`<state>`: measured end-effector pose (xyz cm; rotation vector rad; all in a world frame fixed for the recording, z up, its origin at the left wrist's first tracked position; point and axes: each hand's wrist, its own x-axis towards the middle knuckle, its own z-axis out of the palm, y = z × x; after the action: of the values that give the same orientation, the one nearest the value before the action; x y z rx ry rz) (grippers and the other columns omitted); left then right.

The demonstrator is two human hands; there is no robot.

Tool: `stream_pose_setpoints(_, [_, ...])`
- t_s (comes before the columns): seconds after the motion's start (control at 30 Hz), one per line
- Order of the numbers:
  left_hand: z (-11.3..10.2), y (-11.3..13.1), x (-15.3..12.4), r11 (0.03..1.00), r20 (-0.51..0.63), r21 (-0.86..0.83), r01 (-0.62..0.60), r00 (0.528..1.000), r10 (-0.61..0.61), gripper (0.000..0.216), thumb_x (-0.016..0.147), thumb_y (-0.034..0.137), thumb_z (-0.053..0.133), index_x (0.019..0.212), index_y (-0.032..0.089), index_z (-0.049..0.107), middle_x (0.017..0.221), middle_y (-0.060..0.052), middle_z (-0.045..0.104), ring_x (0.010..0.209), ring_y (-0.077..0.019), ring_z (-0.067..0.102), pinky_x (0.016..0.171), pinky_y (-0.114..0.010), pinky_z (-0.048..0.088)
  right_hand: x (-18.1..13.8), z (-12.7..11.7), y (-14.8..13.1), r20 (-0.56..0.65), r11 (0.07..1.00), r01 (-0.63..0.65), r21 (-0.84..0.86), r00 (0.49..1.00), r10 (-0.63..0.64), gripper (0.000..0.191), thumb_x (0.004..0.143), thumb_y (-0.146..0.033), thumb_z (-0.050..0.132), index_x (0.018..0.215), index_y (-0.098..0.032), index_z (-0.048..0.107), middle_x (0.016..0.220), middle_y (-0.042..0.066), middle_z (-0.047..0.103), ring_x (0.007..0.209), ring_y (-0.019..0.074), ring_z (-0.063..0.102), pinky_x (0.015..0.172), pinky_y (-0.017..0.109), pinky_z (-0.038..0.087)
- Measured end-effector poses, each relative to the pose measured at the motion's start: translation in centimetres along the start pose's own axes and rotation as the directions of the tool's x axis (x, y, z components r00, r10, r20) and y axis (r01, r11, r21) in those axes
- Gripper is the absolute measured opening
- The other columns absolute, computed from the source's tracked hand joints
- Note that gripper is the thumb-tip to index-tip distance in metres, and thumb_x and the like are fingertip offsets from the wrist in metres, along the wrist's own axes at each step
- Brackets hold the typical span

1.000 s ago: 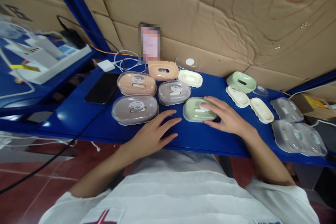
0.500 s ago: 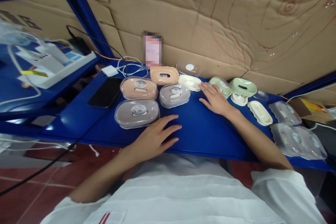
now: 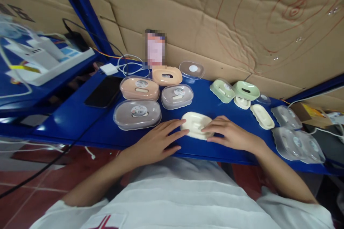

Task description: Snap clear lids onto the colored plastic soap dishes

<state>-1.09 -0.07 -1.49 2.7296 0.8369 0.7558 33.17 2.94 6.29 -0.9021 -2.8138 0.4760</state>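
A cream soap dish tray [image 3: 197,123] lies on the blue tabletop near its front edge. My right hand [image 3: 228,133] holds the tray's right end, fingers bent over its top and thumb low at the near side. At its left end, my left hand [image 3: 161,139] has its fingers spread, the fingertips at the tray's edge. Just left of that hand sits a grey soap dish [image 3: 137,114] under a clear lid. Behind are a smaller grey lidded dish [image 3: 177,97], a peach lidded dish [image 3: 139,88] and an uncovered peach dish [image 3: 161,76].
At the back, a loose clear lid [image 3: 192,70] leans against cardboard [image 3: 201,25]. Toward the right are green dishes [image 3: 245,90], another cream tray [image 3: 262,117] and grey lidded dishes [image 3: 285,143]. Left lie a black phone [image 3: 103,92], a white charger [image 3: 109,68] and cables.
My right hand has brought the cream tray from the back row to the front. My left hand stays spread and now meets the tray's left end. The view has shifted slightly.
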Motion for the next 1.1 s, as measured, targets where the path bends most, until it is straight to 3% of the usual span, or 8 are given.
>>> stream_pose_setpoints(0.2, [0.1, -0.1, 0.2, 0.998, 0.012, -0.048, -0.046, 0.999, 0.047, 0.034, 0.108, 0.033, 0.067, 0.141, 0.025, 0.069, 0.156, -0.012, 0.065, 0.15, -0.0309, 0.058, 0.124, -0.053, 0.051, 9.8, -1.7, 4.0, -0.224, 0.987, 0.064, -0.146, 0.97, -0.096, 0.04, 0.114, -0.028, 0.044, 0.143, -0.024, 0.072, 0.141, 0.01, 0.075, 0.134, 0.0275, 0.065, 0.115, 0.048, 0.047])
stream_pose_setpoints(0.33, [0.1, -0.1, 0.2, 0.999, 0.007, -0.043, -0.03, 1.0, 0.031, 0.033, 0.108, 0.035, 0.068, 0.139, 0.025, 0.07, 0.154, -0.013, 0.066, 0.147, -0.0314, 0.06, 0.122, -0.053, 0.053, 17.4, -1.7, 9.4, -0.185, 0.959, 0.013, -0.282, 0.98, -0.068, 0.045, 0.107, -0.017, 0.047, 0.143, -0.02, 0.072, 0.16, 0.014, 0.063, 0.146, 0.0334, 0.055, 0.119, 0.055, 0.04])
stream_pose_setpoints(0.47, [0.0, -0.1, 0.1, 0.998, 0.012, -0.051, -0.022, 1.0, 0.023, 0.034, 0.107, 0.034, 0.069, 0.14, 0.025, 0.069, 0.155, -0.013, 0.066, 0.147, -0.032, 0.061, 0.121, -0.053, 0.054, 20.8, -1.6, 12.0, -0.092, 0.975, 0.025, -0.223, 0.995, -0.047, 0.026, 0.102, -0.024, 0.062, 0.118, -0.021, 0.081, 0.156, 0.014, 0.065, 0.147, 0.0359, 0.053, 0.119, 0.058, 0.038])
stream_pose_setpoints(0.6, [0.1, -0.2, 0.0, 0.998, 0.022, -0.056, -0.02, 1.0, 0.021, 0.034, 0.108, 0.033, 0.067, 0.141, 0.026, 0.068, 0.156, -0.012, 0.064, 0.149, -0.0323, 0.059, 0.122, -0.054, 0.053, 18.5, -2.3, 11.8, -0.219, 0.997, 0.06, 0.052, 0.975, -0.047, 0.027, 0.106, -0.042, 0.059, 0.104, -0.02, 0.075, 0.127, 0.013, 0.077, 0.127, 0.0303, 0.065, 0.115, 0.052, 0.044])
stream_pose_setpoints(0.67, [0.1, -0.2, 0.0, 0.999, 0.024, -0.048, -0.024, 0.999, 0.025, 0.034, 0.108, 0.034, 0.067, 0.141, 0.025, 0.068, 0.157, -0.012, 0.064, 0.15, -0.033, 0.058, 0.122, -0.055, 0.053, 15.7, -2.4, 11.0, -0.323, 0.955, 0.005, 0.297, 0.942, 0.096, 0.033, 0.105, -0.053, 0.059, 0.107, -0.021, 0.07, 0.114, 0.009, 0.077, 0.11, 0.0261, 0.07, 0.105, 0.046, 0.052])
stream_pose_setpoints(0.8, [0.2, -0.2, 0.1, 0.998, 0.021, -0.024, -0.05, 0.999, 0.05, 0.034, 0.108, 0.033, 0.066, 0.14, 0.023, 0.067, 0.157, -0.013, 0.064, 0.15, -0.0337, 0.057, 0.122, -0.055, 0.053, 8.8, -1.2, 9.5, -0.264, 0.625, -0.148, 0.766, 0.815, 0.517, 0.045, 0.09, -0.064, 0.077, 0.112, -0.027, 0.063, 0.089, -0.002, 0.068, 0.08, 0.018, 0.067, 0.083, 0.035, 0.059])
stream_pose_setpoints(0.97, [-0.1, -0.2, 0.1, 0.999, 0.039, -0.016, -0.034, 0.999, 0.034, 0.033, 0.109, 0.033, 0.064, 0.14, 0.023, 0.067, 0.157, -0.013, 0.064, 0.149, -0.0333, 0.058, 0.122, -0.054, 0.053, 3.8, 0.9, 8.9, -0.154, 0.384, -0.231, 0.894, 0.646, 0.748, 0.054, 0.079, -0.069, 0.085, 0.104, -0.028, 0.061, 0.078, -0.004, 0.065, 0.061, 0.0146, 0.057, 0.055, 0.027, 0.046])
stream_pose_setpoints(1.1, [-0.3, -0.1, 0.2, 0.999, 0.045, -0.016, -0.04, 0.998, 0.04, 0.034, 0.11, 0.033, 0.063, 0.142, 0.022, 0.065, 0.157, -0.013, 0.063, 0.149, -0.0329, 0.057, 0.121, -0.053, 0.053, 3.3, 0.9, 7.8, -0.136, 0.48, -0.278, 0.832, 0.736, 0.663, 0.059, 0.094, -0.08, 0.064, 0.116, -0.025, 0.068, 0.099, 0.006, 0.077, 0.089, 0.0229, 0.073, 0.075, 0.035, 0.058])
